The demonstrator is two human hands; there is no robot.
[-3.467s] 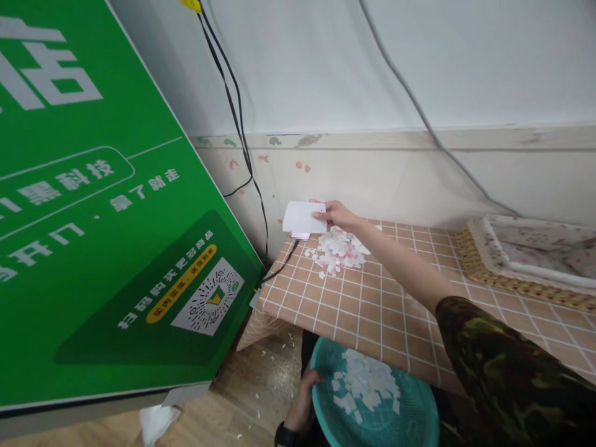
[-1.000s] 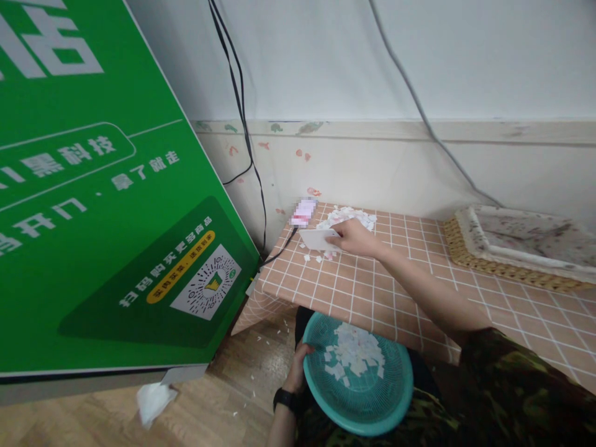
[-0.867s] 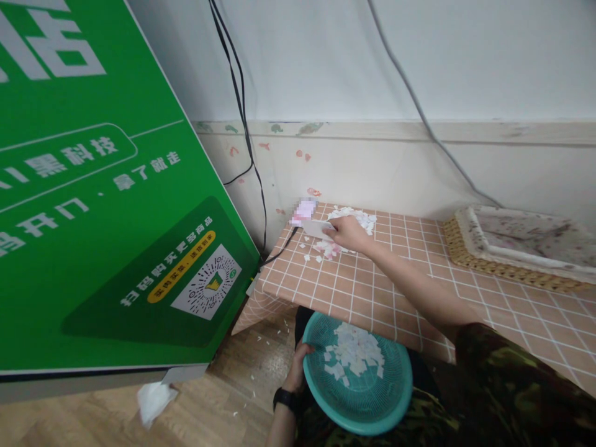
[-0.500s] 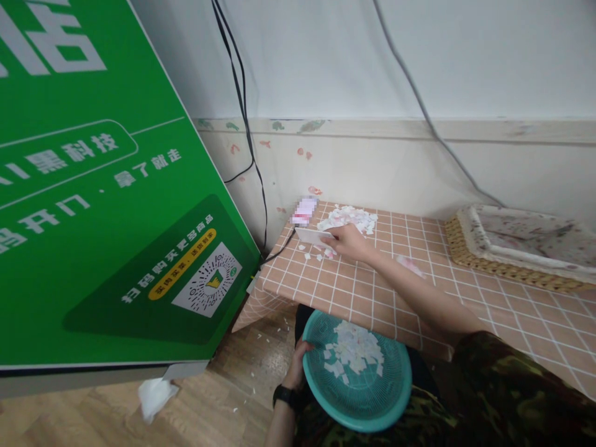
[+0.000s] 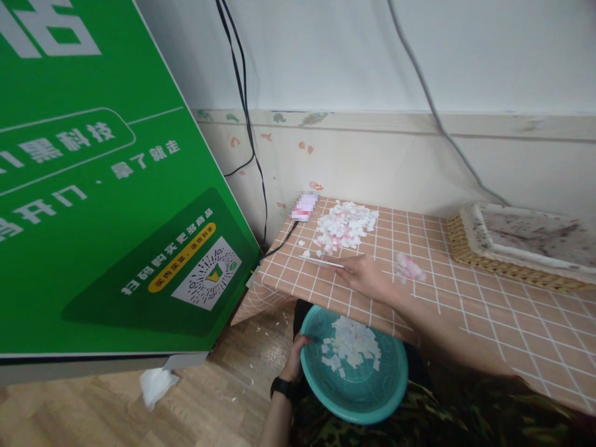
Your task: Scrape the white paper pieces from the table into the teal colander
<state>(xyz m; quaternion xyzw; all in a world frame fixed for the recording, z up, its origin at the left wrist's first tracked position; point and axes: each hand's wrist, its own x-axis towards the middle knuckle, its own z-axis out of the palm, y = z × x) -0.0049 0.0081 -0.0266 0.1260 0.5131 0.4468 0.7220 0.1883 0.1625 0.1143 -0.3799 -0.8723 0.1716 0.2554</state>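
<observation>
My right hand [image 5: 365, 275] is closed on a thin white card [image 5: 323, 262], tilted on edge just above the tablecloth. Beyond the card lies a heap of white and pinkish paper scraps [image 5: 347, 225], with a few loose bits at its left. My left hand [image 5: 297, 355] grips the left rim of a green plastic colander [image 5: 356, 415], held below the table's front edge over my lap. More paper scraps [image 5: 354, 344] lie inside the colander. A small pink-and-white crumpled piece [image 5: 410, 267] rests on the cloth, right of my right hand.
A phone-like pinkish object [image 5: 305, 206], blurred out, sits at the table's back left with a cable. A cloth-lined wicker basket [image 5: 475, 251] stands at the right. A large green sign panel [image 5: 107, 186] fills the left. A white plastic bag [image 5: 157, 386] and scraps lie on the floor.
My right hand has drawn the card back from the heap toward the table's front edge, uncovering more scraps. My left hand keeps holding the colander in about the same place.
</observation>
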